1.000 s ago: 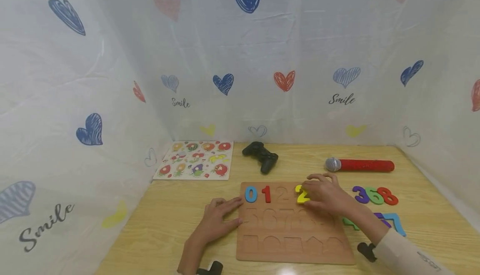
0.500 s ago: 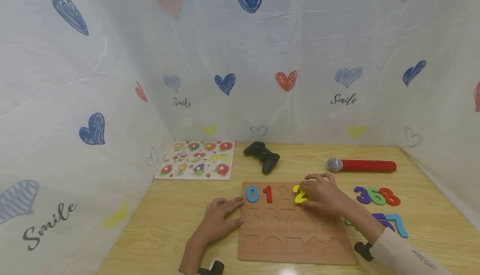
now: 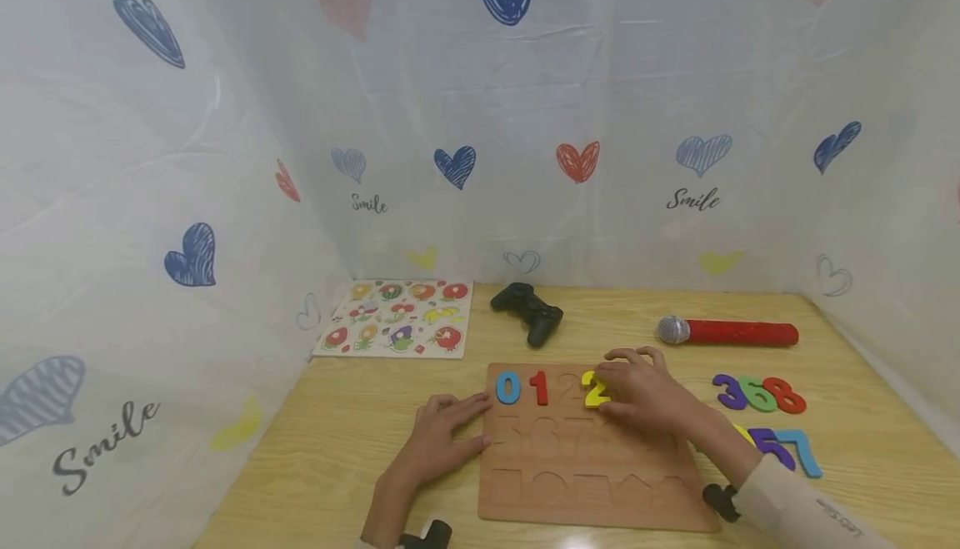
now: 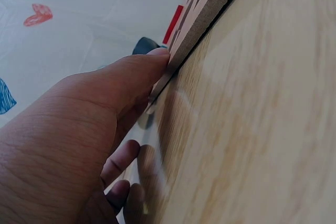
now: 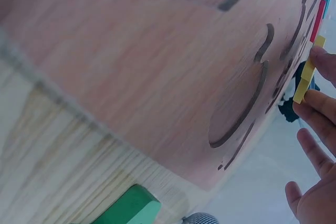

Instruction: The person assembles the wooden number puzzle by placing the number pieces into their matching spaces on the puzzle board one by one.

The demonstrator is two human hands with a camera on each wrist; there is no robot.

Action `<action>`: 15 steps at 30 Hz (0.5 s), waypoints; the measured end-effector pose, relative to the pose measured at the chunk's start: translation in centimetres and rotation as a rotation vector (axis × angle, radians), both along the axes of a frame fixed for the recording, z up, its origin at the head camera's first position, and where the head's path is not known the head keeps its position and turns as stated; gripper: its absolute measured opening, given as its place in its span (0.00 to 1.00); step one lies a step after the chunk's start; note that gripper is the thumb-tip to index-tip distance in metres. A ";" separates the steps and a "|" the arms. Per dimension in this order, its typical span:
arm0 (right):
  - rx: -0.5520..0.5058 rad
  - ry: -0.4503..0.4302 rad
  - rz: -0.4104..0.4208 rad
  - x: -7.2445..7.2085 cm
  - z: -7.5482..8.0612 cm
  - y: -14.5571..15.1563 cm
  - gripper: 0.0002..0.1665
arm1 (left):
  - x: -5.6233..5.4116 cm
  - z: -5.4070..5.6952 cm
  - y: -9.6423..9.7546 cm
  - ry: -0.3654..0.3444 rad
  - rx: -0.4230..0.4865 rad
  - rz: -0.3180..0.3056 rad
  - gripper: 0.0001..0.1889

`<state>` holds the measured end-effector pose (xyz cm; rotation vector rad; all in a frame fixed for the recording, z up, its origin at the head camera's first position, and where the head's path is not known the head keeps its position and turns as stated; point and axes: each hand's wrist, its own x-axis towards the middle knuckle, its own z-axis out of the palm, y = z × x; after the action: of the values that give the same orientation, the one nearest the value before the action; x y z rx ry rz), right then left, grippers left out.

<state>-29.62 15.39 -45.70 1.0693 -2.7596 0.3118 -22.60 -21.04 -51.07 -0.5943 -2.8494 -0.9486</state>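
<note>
A wooden number puzzle board point(image 3: 525, 512) lies flat on the table. A blue 0 point(image 3: 507, 387) and a red 1 point(image 3: 538, 388) sit in its top row. My right hand point(image 3: 645, 391) pinches a yellow number 2 piece point(image 3: 592, 390) between thumb and fingers, just right of the 2 outline. In the right wrist view the yellow piece point(image 5: 307, 73) stands tilted on edge over the board's far part. At the board's left edge, my left hand point(image 3: 441, 441) touches it with extended index finger and thumb; the left wrist view has the thumb against the board's side point(image 4: 195, 31).
To the right lie a purple 3 point(image 3: 728, 391), green 6 point(image 3: 757, 395) and red 8 point(image 3: 784, 396). Nearer are a purple 5 point(image 3: 780, 452) and blue 7 point(image 3: 801, 449), with others partly hidden. Behind stand a fruit puzzle point(image 3: 393, 320), black game controller point(image 3: 528, 312) and red microphone point(image 3: 738, 332).
My right hand has shifted slightly left with the yellow 2, bringing it closer to the 2 outline. My left hand stays at the board's edge.
</note>
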 end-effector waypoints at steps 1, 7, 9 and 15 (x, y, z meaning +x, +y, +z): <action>-0.002 0.001 0.000 0.0 0.0 -0.1 0.23 | 0.0 0.0 0.0 -0.001 0.002 -0.001 0.29; -0.024 -0.020 0.009 0.0 -0.1 -0.7 0.23 | 0.1 0.2 0.1 -0.003 0.002 -0.001 0.29; -0.032 -0.029 0.014 0.0 -0.1 -0.9 0.24 | 0.1 0.2 0.1 -0.003 0.001 -0.001 0.29; -0.053 -0.027 0.024 0.2 0.1 -1.2 0.24 | 0.1 0.2 0.0 0.001 0.005 -0.007 0.29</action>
<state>-29.47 14.14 -45.55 1.0946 -2.7474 0.4040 -22.46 -21.00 -50.83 -0.6040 -2.8454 -0.9564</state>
